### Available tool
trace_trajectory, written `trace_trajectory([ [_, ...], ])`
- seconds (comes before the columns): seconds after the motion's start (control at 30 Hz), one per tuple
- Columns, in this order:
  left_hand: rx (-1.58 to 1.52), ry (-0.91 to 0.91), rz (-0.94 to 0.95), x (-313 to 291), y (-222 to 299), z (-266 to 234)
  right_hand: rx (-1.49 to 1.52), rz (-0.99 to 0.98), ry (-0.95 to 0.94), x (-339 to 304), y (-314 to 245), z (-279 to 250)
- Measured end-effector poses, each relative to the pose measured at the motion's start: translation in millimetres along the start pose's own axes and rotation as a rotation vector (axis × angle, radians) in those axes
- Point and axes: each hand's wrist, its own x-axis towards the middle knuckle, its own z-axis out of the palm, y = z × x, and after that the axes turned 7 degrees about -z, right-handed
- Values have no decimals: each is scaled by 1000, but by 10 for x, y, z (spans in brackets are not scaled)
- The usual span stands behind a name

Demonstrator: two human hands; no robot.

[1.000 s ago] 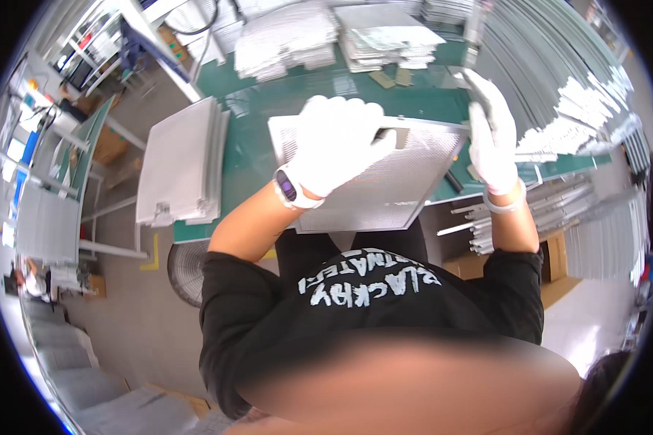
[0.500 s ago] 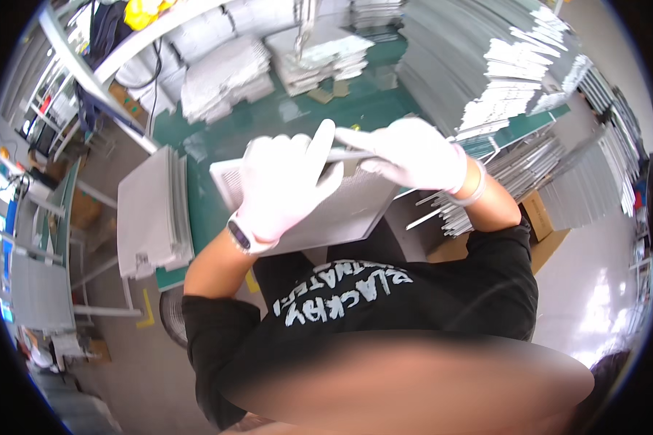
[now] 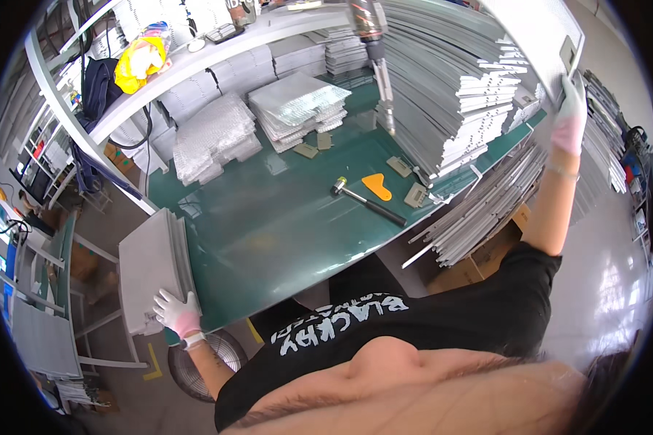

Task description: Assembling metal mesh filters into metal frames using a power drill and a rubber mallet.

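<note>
My right hand (image 3: 572,119), in a white glove, is raised at the far right and grips the lower corner of a white framed panel (image 3: 537,25). The panel is cut off by the upper rim of the view and has a small grey plate near its corner. Low at the left, my gloved left hand (image 3: 178,312) rests with fingers spread against a stack of light grey panels (image 3: 149,254). A hammer (image 3: 370,204) with a black handle lies on the green table (image 3: 268,246), beside an orange scraper (image 3: 376,187).
Tall stacks of grey panels (image 3: 442,87) fill the table's right side. Bubble-wrapped stacks (image 3: 214,138) stand at the back, under a white shelf (image 3: 218,51). A power screwdriver (image 3: 374,47) hangs above. Metal strips (image 3: 479,210) lie below the right edge; a round fan (image 3: 207,362) stands at lower left.
Both hands were together at the table's front with the panel. My right hand has carried it up to the far right; my left has let go and moved down left onto the stack.
</note>
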Motion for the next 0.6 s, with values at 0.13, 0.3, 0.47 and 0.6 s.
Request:
trace_trajectory([
  [0.13,-108,-86,-4,249,-154,-29,-846,-748,-409,1407,697,-113],
  [0.3,-117,-161,-137,306,-312,-63,-749,226,-425,1542,671,775],
  [0.47,2,0,-79,501,-466,96,-1212,-486,-423,1184,529,774],
  [0.6,-5,-27,182,924,-1059,-136,-824,-570,-196,-131,63,1208],
])
